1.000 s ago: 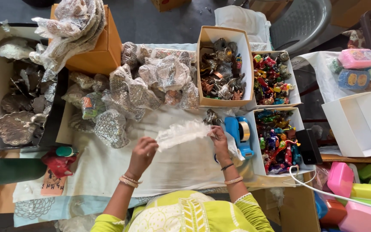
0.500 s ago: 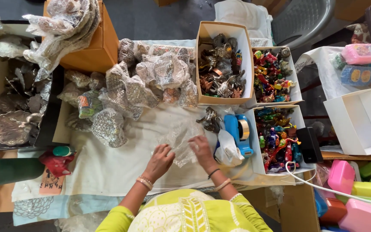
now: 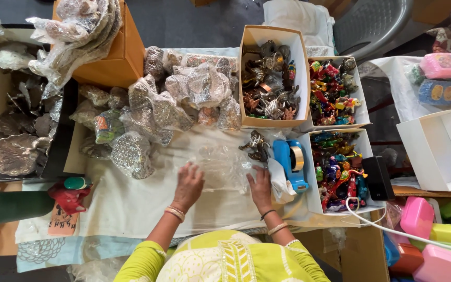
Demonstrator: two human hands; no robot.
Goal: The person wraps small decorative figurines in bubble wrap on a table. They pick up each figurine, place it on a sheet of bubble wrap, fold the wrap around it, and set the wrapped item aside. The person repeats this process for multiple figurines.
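A clear plastic bag [image 3: 220, 166] lies flat on the white cloth [image 3: 131, 203] in front of me. My left hand [image 3: 188, 183] presses on its left edge with fingers spread. My right hand [image 3: 261, 185] rests flat on its right edge. Neither hand grips anything. A small dark metal figurine [image 3: 256, 146] stands just beyond the bag, next to a blue tape dispenser [image 3: 291, 163].
Several plastic-wrapped metal items [image 3: 173, 104] are piled behind the bag. A cardboard box of metal figurines [image 3: 270, 78] and two white boxes of colourful figurines [image 3: 335, 94] [image 3: 337, 169] stand at right. Silver leaf trays [image 3: 16, 151] lie at left. An orange box [image 3: 118, 57] holds wrapped plates.
The bag was held up in both hands a second ago. It now lies flat on the cloth and both hands press down on it, spread further apart.
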